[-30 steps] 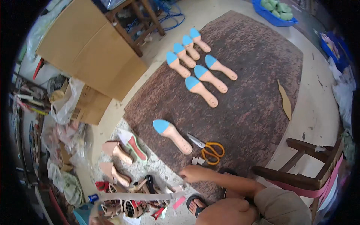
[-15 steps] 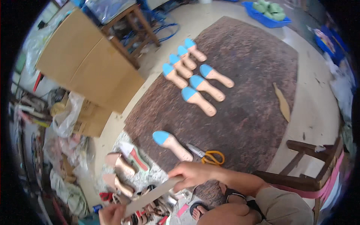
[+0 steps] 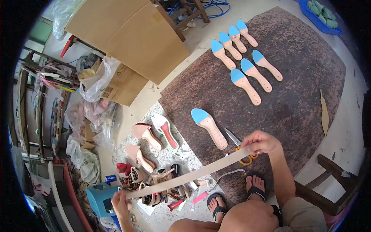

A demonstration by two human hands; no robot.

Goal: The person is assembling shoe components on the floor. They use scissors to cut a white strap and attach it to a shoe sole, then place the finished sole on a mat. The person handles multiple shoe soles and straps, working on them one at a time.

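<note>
A long, flat beige strip [image 3: 189,176], tape-like in look, stretches taut on a slant between my two hands. My left hand [image 3: 120,202], low on the left beside a teal plastic thing [image 3: 101,199], pinches its lower end. The upper end is in the closed fingers of my right hand [image 3: 264,143], above the orange-handled scissors [image 3: 233,137]. Those scissors lie on the dark mottled board [image 3: 293,112], partly behind the strip. Just left of them rests a single insole [image 3: 211,129] with a blue toe and pale pink heel part.
Several similar insoles [image 3: 247,87] lie in two rows farther off. Shoe parts [image 3: 148,137] and sandals [image 3: 154,179] crowd the floor at left. A cardboard box [image 3: 127,34] stands far left, a wooden stool [image 3: 328,178] at right, a blue tray [image 3: 320,17] far right.
My right hand has moved up and to the right, away from my left, and much more of the strip shows between them. The view has shifted left, bringing the teal thing into fuller sight.
</note>
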